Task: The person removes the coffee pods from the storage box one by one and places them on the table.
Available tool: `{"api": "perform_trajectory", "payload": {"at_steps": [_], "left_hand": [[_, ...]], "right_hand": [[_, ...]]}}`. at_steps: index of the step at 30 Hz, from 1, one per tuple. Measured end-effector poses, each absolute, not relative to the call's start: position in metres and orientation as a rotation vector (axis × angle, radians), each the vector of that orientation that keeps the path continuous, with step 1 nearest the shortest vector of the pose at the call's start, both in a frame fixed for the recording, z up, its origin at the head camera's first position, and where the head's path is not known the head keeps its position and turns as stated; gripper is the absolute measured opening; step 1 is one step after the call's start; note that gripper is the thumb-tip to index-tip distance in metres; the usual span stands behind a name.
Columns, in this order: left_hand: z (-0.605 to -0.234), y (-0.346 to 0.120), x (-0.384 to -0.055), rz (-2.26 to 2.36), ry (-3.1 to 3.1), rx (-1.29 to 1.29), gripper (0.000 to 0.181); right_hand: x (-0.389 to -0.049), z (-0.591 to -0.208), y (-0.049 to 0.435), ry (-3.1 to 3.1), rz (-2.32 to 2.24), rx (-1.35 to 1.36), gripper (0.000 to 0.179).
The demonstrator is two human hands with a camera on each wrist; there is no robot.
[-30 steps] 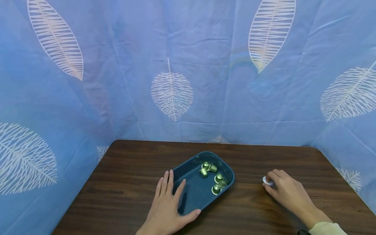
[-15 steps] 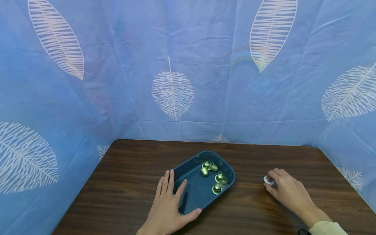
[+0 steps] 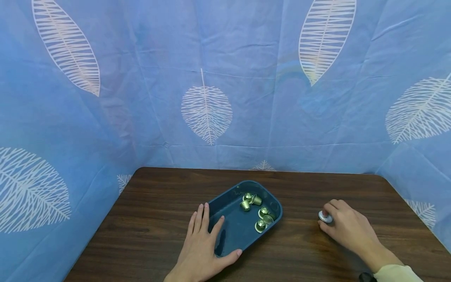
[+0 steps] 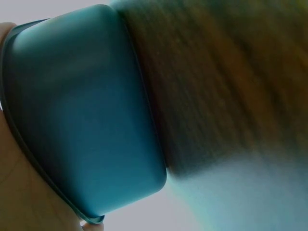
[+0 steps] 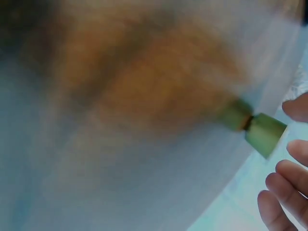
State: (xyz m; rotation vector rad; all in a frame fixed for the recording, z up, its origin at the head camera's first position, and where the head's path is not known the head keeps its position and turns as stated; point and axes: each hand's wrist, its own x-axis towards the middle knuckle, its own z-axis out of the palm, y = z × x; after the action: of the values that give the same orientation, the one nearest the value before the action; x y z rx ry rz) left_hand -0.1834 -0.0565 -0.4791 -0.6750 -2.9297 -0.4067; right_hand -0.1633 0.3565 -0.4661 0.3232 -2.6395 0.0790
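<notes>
Shifted the capsule [image 5: 265, 134] slightly rightward on the worktop [image 3: 299, 254] with right hand [image 3: 349, 227] narrow at its rim (cannot tell if pinching) — probably light, slick, dentable, best held there — and left hand [image 3: 201, 248] spread against the tray [image 3: 233, 224].

Head view looks clear — wrist views partly blurred.

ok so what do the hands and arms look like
The right hand is bare, with a pale yellowish sleeve and a black item, partly cut off, at the wrist. The left hand is bare too, no sleeve showing.
</notes>
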Motion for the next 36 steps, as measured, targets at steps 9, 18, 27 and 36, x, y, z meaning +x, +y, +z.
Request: {"api": "perform_trajectory", "payload": {"at_steps": [9, 18, 27, 36], "left_hand": [[-0.478, -0.057, -0.183, -0.438, -2.924, -0.719, 0.097], [-0.479, -0.058, -0.181, -0.41, -2.912, -0.694, 0.096], [-0.477, -0.054, -0.182, -0.371, -2.951, -0.654, 0.101], [-0.477, -0.054, -0.181, -0.367, -2.952, -0.655, 0.1]], "right_hand": [[-0.171, -0.43, 0.337, -2.685, 0.065, 0.383, 0.027], [-0.201, -0.396, 0.286, -2.638, -0.047, 0.593, 0.03], [-0.219, -0.373, 0.249, -2.66, -0.005, 0.629, 0.028], [-0.225, -0.385, 0.209, -2.707, 0.043, 0.755, 0.021]]}}
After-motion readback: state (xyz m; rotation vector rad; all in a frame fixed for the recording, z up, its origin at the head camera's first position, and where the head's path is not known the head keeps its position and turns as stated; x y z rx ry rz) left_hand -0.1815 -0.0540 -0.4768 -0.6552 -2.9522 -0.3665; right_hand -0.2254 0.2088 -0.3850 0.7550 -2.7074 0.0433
